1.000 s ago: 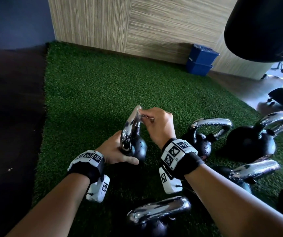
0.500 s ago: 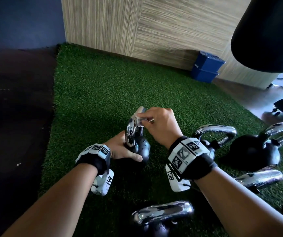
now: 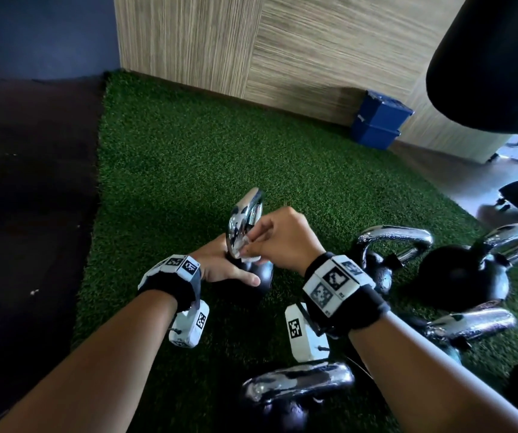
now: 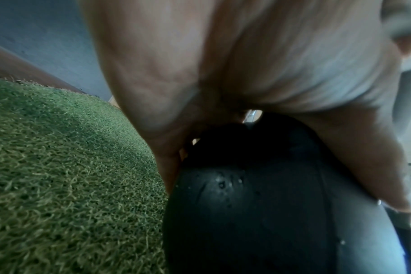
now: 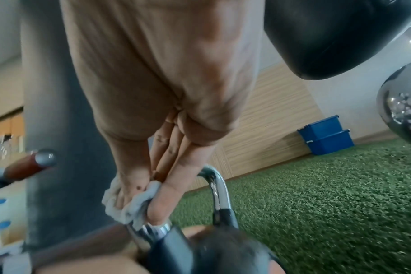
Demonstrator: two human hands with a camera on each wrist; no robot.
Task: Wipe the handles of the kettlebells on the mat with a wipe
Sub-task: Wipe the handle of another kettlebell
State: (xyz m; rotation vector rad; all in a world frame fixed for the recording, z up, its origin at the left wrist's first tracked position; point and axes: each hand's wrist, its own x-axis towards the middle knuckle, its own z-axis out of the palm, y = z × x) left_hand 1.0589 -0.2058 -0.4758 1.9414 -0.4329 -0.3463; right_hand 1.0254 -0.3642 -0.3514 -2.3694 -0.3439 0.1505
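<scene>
A small black kettlebell (image 3: 259,275) with a chrome handle (image 3: 245,214) stands on the green turf mat (image 3: 173,182). My left hand (image 3: 223,267) holds its black body (image 4: 258,213), thumb laid across the front. My right hand (image 3: 278,237) pinches a crumpled white wipe (image 3: 245,250) around the near leg of the handle, low down by the body. In the right wrist view the wipe (image 5: 129,205) is wrapped on the chrome handle (image 5: 217,189) between thumb and fingers.
Several more chrome-handled kettlebells lie close: one at the front (image 3: 298,385), others to the right (image 3: 386,254) (image 3: 467,276) (image 3: 473,323). Two stacked blue bins (image 3: 379,120) stand by the wood-panel wall. A black punch bag (image 3: 495,57) hangs at upper right. Dark floor (image 3: 26,214) borders the mat's left.
My right hand has slid the wipe down from the top of the handle to its lower near leg. The left hand has kept its hold on the body.
</scene>
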